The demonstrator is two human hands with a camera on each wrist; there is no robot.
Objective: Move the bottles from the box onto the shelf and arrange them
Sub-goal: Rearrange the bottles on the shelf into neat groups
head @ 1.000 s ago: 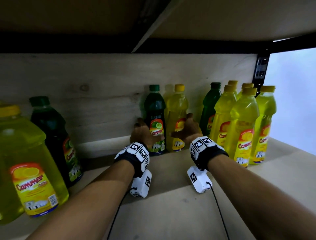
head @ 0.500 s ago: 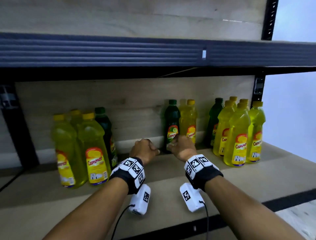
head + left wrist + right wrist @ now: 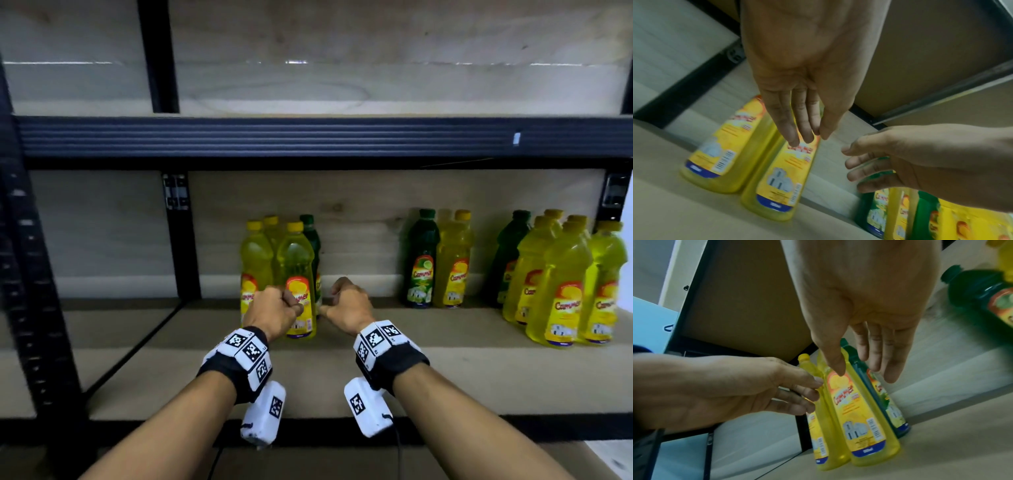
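Here, both hands hovered over the shelf board [image 3: 445,377] in front of the left cluster of bottles, and neither had hold of anything. The left hand [image 3: 272,313] looked knuckled in the head view, but its wrist camera showed the fingers [image 3: 789,123] nearly straight and pressed together, tips just before the label of the front yellow bottle [image 3: 297,284]; whether they touched it could not be told through the blur. The right hand [image 3: 349,308] sat just right of that bottle, fingers loosely extended with a small gap to the thumb, holding nothing.

That front yellow bottle stood upright with two more yellow bottles [image 3: 256,267] behind and left of it, the rearmost one mostly hidden. A dark green bottle [image 3: 310,246] stood behind and to its right, largely covered by it. Well to the right of the front yellow bottle, against the back panel, a green-and-yellow pair [image 3: 438,263] stood side by side. Farther right again was a bigger group of bottles [image 3: 561,281], overlapping so much that their count was unclear.

The left bottles' lower labels were partly hidden by the hands in the head view. The box was not in view. Both wrist views were smeared, so label text was unreadable there.
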